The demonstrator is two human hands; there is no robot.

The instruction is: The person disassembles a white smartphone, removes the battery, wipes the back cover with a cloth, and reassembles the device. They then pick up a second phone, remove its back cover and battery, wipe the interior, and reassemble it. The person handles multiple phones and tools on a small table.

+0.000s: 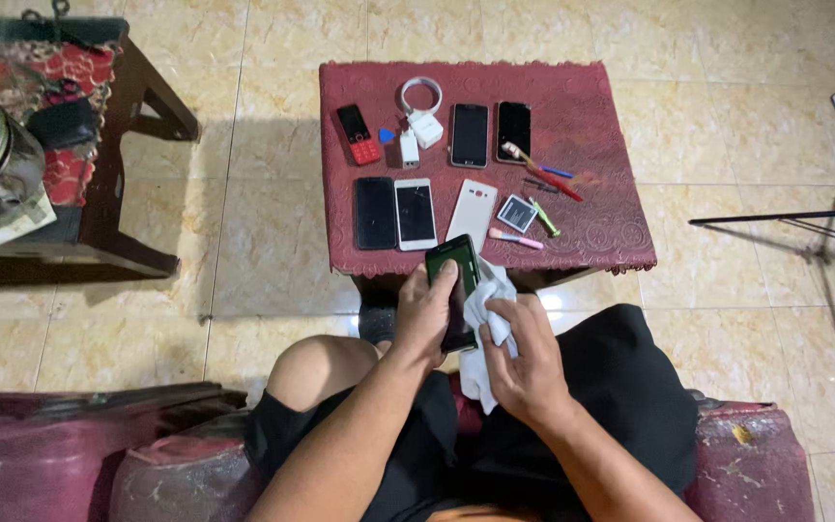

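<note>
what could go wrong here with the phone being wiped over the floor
The left hand holds the dark smartphone by its edges above the gap between the knees and the small table, over hard tiled floor; a slip could drop it there. The right hand presses a white cloth against it, and hard rubbing might push it out of that grip. The hanging cloth could also brush the pink tool off the table's near edge.

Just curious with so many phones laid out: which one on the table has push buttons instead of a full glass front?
The small red phone at the far left of the back row; it alone shows a keypad under a little screen. The others are flat slabs.
</note>
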